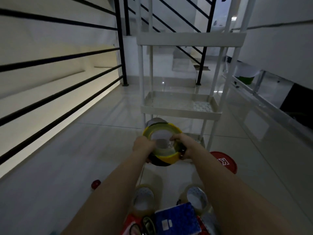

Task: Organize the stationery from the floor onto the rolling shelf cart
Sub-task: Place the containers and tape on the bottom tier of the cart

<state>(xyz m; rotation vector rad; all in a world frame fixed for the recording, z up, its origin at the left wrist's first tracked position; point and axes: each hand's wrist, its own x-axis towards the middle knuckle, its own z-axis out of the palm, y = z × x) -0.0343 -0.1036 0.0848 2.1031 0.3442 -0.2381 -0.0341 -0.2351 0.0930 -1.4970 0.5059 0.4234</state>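
stationery stack of tape rolls (161,145), yellow on top, held in midair before the rolling shelf cart (181,107). gripped at both rims, left hand (144,145) and right hand (182,143) curled round, probably to keep the rolls together.

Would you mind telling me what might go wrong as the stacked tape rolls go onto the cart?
The tape rolls are a loose stack gripped only at the sides by the left hand and right hand; one could slip out. They might also clip the middle shelf rim.
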